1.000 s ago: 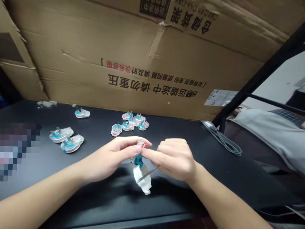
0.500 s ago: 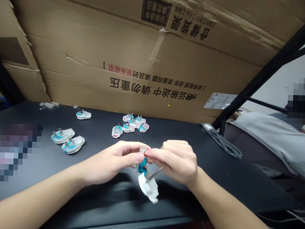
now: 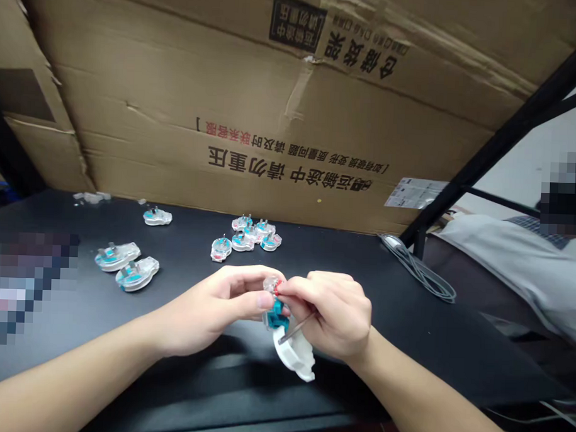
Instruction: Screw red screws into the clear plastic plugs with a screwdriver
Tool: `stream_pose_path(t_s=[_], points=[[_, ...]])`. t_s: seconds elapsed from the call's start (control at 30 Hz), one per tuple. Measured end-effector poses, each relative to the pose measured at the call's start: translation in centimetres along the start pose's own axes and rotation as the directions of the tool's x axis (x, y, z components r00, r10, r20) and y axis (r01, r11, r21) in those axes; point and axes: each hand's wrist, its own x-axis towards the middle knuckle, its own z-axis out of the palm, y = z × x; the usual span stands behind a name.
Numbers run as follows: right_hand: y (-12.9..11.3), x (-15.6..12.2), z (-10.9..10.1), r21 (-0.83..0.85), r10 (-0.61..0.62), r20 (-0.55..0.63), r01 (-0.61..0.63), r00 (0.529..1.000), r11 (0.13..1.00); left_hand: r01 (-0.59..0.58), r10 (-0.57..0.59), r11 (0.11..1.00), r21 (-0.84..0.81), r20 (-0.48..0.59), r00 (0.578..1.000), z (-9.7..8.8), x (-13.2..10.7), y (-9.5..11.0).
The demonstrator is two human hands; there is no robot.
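Note:
Both my hands meet above the black table (image 3: 178,376). My left hand (image 3: 219,305) pinches the top of a small clear plug part with a teal insert (image 3: 276,311) and a red bit. My right hand (image 3: 334,315) is closed on the same part from the right, and it also grips a thin metal tool (image 3: 297,328) and a white plastic shell (image 3: 295,355) that hangs below the fingers.
Several clear and teal plug pieces lie on the table: a cluster (image 3: 247,235) at the back middle, two (image 3: 125,266) at the left, one (image 3: 157,216) further back. A large cardboard box (image 3: 272,114) stands behind. A grey cable (image 3: 421,271) and a person's grey sleeve (image 3: 517,265) lie to the right.
My hands with the part have drifted slightly right and lower, and the white shell has swung down to the right. The pieces on the table have not moved.

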Motion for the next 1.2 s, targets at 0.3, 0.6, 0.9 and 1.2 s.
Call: stream_pose_path(t_s=[0.3, 0.6, 0.9, 1.2], points=[[-0.28, -0.07, 0.26, 0.013, 0.011, -0.002, -0.011, 1.0, 1.0, -0.03, 0.033, 0.999, -0.044, 0.05, 0.998, -0.04, -0.18, -0.2], [-0.34, -0.08, 0.33, 0.05, 0.028, 0.025, -0.03, 0.999, 0.998, -0.057, 0.056, 0.998, 0.026, 0.053, 0.997, -0.29, -0.19, -0.51], [-0.33, -0.25, 0.7, 0.108, 0.06, -0.005, -0.059, 0.998, 0.992, -0.06, 0.06, 0.998, 0.0, 0.069, 0.996, -0.39, -0.1, -0.87], [-0.28, -0.22, 0.25, 0.111, 0.109, -0.017, -0.107, 0.994, 0.988, -0.025, 0.025, 1.0, 0.014, 0.048, 0.999, -0.28, -0.14, -0.97]])
